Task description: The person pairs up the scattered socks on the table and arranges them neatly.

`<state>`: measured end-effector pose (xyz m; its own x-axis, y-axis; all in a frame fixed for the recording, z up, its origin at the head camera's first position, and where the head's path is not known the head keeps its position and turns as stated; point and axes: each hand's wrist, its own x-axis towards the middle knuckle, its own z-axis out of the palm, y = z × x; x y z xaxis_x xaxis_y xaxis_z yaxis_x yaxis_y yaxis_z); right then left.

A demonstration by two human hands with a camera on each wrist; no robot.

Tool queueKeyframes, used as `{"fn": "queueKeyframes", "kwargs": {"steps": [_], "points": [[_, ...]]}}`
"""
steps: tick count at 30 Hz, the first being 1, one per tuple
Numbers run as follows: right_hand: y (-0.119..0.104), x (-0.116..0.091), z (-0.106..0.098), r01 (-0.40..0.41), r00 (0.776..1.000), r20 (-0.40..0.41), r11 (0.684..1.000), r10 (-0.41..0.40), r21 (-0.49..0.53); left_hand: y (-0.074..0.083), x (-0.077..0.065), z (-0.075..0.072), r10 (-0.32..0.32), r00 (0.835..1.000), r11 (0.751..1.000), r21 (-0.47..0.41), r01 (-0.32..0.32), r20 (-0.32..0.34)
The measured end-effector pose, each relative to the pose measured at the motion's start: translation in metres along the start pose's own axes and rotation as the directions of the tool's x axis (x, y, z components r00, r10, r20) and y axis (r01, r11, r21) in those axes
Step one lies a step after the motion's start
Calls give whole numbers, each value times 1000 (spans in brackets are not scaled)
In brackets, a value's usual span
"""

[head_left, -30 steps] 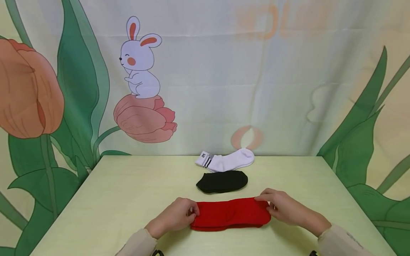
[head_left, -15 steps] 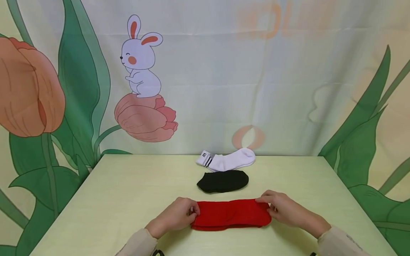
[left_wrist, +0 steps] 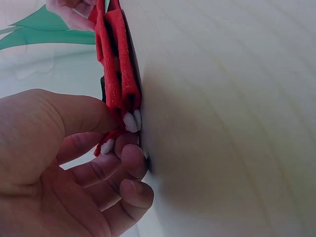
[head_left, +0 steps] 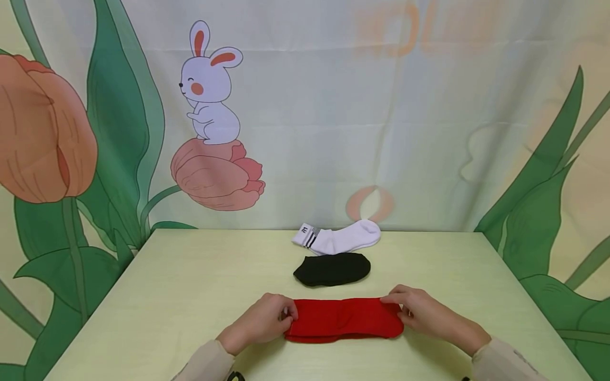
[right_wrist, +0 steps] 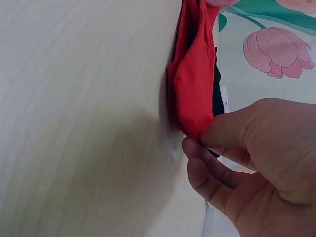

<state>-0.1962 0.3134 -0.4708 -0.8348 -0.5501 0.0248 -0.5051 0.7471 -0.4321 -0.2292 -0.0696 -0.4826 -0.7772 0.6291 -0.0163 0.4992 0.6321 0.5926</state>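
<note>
A pair of red socks (head_left: 343,318), one laid over the other, stretches left to right near the front of the table. My left hand (head_left: 267,319) pinches their left end between thumb and fingers; white tufts (left_wrist: 131,121) show at that end in the left wrist view. At the opposite, rounded end, my right hand (head_left: 421,312) pinches the red fabric (right_wrist: 195,98) with thumb and fingertips. Behind the red pair lies a black sock (head_left: 332,269), flat. Farther back is a white sock (head_left: 345,239) with dark stripes at its cuff.
The pale wooden table (head_left: 205,275) reaches back to a hanging cloth (head_left: 305,106) printed with a rabbit, tulips and leaves. The white and black socks lie close together, one behind the other, near the table's far edge.
Both hands keep their hold on the red socks. The right hand and the upper right edge of the red fabric have sunk slightly; the whole head view has shifted a little.
</note>
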Motion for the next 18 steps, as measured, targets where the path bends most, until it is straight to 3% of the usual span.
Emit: {"fn": "queueKeyframes", "kwargs": {"steps": [18], "points": [[0, 1, 7, -1, 1000, 7, 1000, 2, -6, -2, -1, 1, 2, 1000, 1000, 4, -2, -14]]}}
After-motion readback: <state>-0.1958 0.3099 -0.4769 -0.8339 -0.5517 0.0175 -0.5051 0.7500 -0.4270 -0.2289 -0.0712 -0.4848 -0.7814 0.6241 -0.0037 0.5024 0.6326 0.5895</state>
